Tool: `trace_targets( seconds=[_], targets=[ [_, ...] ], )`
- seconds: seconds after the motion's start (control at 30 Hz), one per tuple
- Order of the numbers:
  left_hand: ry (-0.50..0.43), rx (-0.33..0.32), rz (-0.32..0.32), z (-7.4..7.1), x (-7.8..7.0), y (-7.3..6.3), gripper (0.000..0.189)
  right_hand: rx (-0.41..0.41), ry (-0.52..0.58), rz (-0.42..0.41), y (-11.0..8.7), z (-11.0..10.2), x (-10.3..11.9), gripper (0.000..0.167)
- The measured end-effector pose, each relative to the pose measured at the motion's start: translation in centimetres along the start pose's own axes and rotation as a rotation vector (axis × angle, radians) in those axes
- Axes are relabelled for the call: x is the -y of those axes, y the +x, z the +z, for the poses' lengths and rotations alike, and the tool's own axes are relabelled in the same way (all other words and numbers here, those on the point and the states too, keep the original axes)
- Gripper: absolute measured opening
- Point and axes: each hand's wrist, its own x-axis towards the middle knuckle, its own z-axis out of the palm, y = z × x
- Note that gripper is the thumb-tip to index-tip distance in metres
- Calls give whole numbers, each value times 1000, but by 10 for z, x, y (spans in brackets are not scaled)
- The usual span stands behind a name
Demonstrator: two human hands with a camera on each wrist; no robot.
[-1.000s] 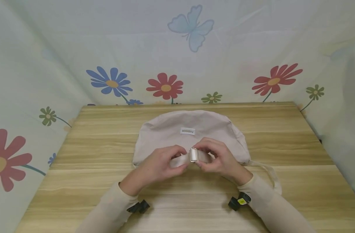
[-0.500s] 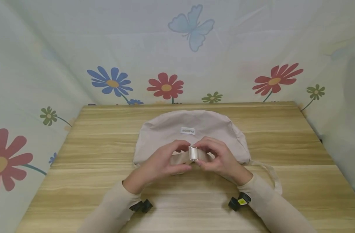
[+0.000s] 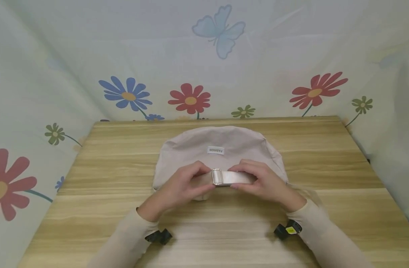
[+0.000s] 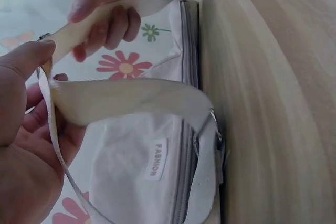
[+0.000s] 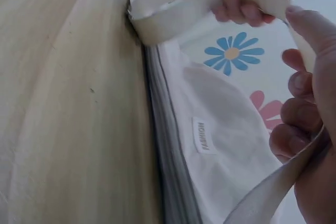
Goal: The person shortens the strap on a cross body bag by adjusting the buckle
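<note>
Both hands are closed narrowly at the strap, fingers bent and thumbs set opposite them. The left hand (image 3: 184,184) has its thumb and fingers at the metal buckle (image 3: 217,176), and the left wrist view shows the thumb tip pressed against it. The right hand (image 3: 265,183) pinches the strap (image 3: 238,177) just beside the buckle, thumb below and fingers above in the head view. Between the two hands a short piece of strap runs flat and fairly straight, held up in front of the bag (image 3: 221,160).

The strap is pale beige, and the buckle is a silvery rectangular frame with the strap threaded through it. From the left hand the strap bends down in a loop to a metal ring (image 4: 207,132) near the zip (image 4: 184,174); another length trails from the right hand.

The bag lies on the desk (image 3: 104,163), just beyond the hands, a soft pale pinkish half-round with its curved edge away from the person. Its small white label (image 3: 216,150) reads FASHION, upside down in the head view
</note>
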Motion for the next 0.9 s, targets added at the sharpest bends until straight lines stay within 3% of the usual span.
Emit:
trace_targets(
  seconds=[0.13, 0.3, 0.67, 0.9],
  targets=[
    [6, 42, -35, 1, 3, -2, 36, 14, -7, -21, 0, -5, 2, 39],
    [101, 35, 12, 4, 4, -2, 55, 34, -20, -25, 1, -5, 3, 40],
    [213, -18, 131, 7, 4, -3, 42, 48, -15, 14, -1, 0, 7, 39],
    [182, -47, 169, 9, 4, -3, 42, 54, 6, 22, -2, 8, 4, 31]
  ],
)
